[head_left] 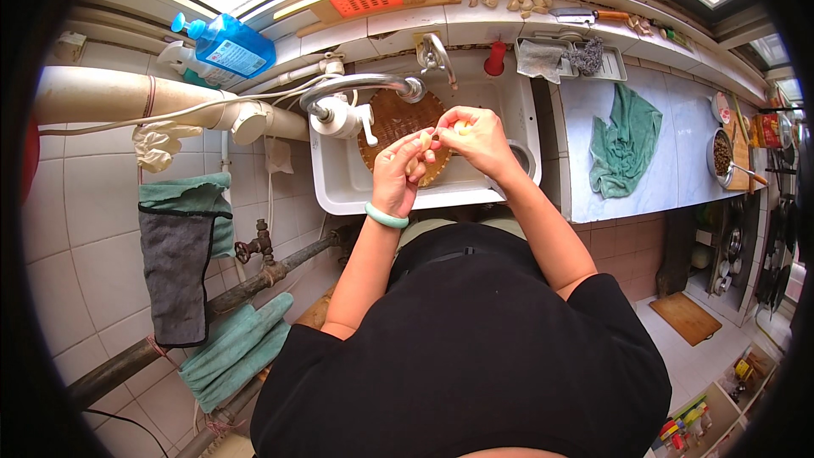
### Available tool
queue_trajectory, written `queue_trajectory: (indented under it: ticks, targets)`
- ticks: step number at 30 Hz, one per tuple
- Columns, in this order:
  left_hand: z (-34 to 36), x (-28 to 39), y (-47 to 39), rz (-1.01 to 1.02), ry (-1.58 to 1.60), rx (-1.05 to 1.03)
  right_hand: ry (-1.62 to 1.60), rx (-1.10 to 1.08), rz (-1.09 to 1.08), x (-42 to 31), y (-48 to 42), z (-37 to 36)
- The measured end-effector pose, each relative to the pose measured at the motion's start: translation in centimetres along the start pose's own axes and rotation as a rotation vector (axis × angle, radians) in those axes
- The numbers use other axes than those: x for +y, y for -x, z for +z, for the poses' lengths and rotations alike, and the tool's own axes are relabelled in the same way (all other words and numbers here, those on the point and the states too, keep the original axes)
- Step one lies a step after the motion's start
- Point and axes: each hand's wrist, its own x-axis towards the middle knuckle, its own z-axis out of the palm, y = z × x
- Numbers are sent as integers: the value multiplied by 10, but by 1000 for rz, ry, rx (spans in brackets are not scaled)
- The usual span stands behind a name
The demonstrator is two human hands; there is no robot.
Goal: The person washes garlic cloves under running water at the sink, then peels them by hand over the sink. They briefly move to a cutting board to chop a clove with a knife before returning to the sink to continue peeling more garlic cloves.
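Over the white sink (319, 178), my two hands meet at the fingertips. A pale garlic clove (425, 140) is pinched in my left hand (399, 172), whose curled fingers hold more cloves against the palm. My right hand (480, 140) has peeled garlic cloves (463, 128) tucked in its curled fingers. Its thumb and fingertip touch a small dark bit at the left hand's clove. Beneath the hands, a round woven bamboo tray (388, 111) lies in the sink, partly hidden by them. A metal bowl (523, 156) shows behind my right wrist.
A curved faucet (362, 81) arches over the sink's left side; another tap (439, 57) stands behind. Unpeeled garlic cloves (528, 3) and a knife (588, 14) lie on the ledge. Right, a green cloth (626, 140) rests on the counter. A pipe (95, 95) runs left.
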Motion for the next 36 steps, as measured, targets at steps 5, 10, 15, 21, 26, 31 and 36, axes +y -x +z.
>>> queue_trajectory:
  ticks: [5,10,15,21,26,31,36]
  targets:
    - [3,4,-1,17,4,31,-220,-22,-21,-11,4,3]
    - [0,-2,-3,89,-68,52,-93,-36,-111,1,2,3]
    - [6,3,0,105,-192,69,18,-58,-68,-4,3,-3]
    - [5,5,2,89,-244,65,132,-80,-54,-13,6,-7]
    - [-8,3,-1,12,-123,21,133,-104,-53,-11,7,-6]
    - [-16,-5,-5,-84,103,-78,39,-116,-20,-4,5,-5]
    - [-23,-12,-8,-149,329,-159,-66,-136,30,-5,6,-3]
